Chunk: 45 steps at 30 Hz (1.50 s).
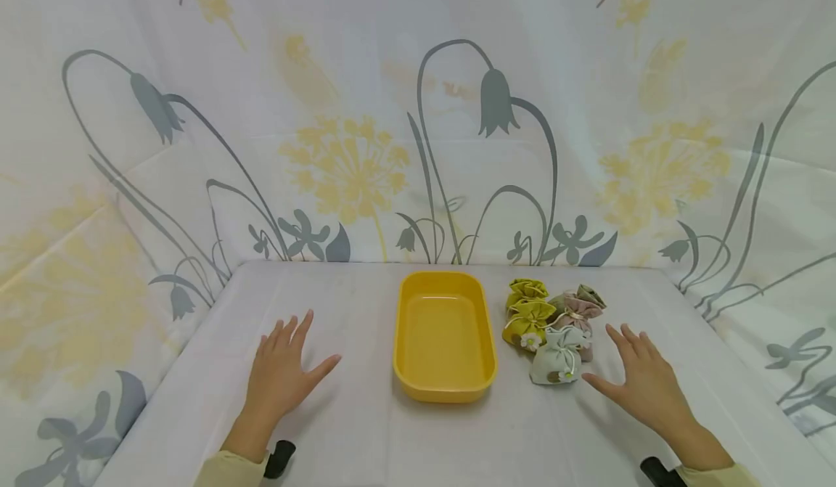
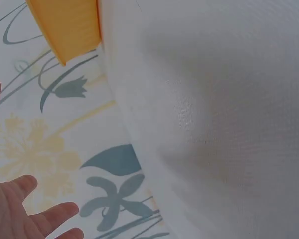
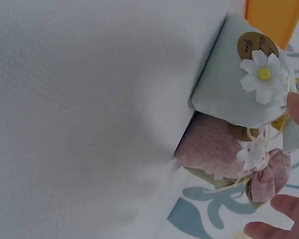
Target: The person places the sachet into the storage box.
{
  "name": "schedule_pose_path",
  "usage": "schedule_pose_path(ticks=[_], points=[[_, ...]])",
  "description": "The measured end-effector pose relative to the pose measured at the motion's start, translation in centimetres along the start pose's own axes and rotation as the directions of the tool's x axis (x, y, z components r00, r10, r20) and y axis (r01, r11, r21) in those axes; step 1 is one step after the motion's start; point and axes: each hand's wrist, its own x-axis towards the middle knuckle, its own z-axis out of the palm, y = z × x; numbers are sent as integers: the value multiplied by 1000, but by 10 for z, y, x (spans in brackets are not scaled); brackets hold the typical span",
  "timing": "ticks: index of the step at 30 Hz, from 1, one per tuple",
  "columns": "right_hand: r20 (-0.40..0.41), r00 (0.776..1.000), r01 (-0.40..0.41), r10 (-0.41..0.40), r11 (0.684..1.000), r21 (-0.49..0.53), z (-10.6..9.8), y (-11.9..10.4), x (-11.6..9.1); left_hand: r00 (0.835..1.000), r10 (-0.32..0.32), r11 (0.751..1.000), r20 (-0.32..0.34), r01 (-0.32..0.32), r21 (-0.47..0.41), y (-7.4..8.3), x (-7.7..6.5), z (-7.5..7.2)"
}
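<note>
My left hand hovers left of a yellow tray, fingers spread and holding nothing. On the other side, my right hand hangs just right of a cluster of small drawstring pouches, also with spread fingers and nothing held. Nearest to it are a pale mint pouch and a pink pouch. Two yellow-green pouches stand between these and the tray. In the right wrist view the mint pouch bears a white flower and a brown round tag; the fingertips appear close to the pouches.
A white cloth covers the table. Behind it and along both sides hangs a curtain printed with grey and yellow flowers. An olive pouch sits partly hidden behind the pink one.
</note>
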Motion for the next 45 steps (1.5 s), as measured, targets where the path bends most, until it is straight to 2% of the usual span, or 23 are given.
schedule_pose_path(ticks=[8,15,19,27,36,45], points=[[28,999,-39,37,996,78,-1,-9,3,998,-57,985,40,63,-161,13,5,2],[76,995,-79,64,973,216,-2,-15,4,994,-92,958,56,104,-267,25,8,7],[105,991,-107,81,958,267,-2,-17,5,992,-101,935,77,121,-333,32,9,10],[113,986,-156,125,927,342,0,-25,8,984,-124,890,127,167,-425,45,13,20],[123,981,-190,151,884,427,6,-30,12,971,-152,810,187,230,-540,56,17,26],[158,974,-222,165,842,492,10,-35,14,965,-147,752,218,253,-609,64,24,36]])
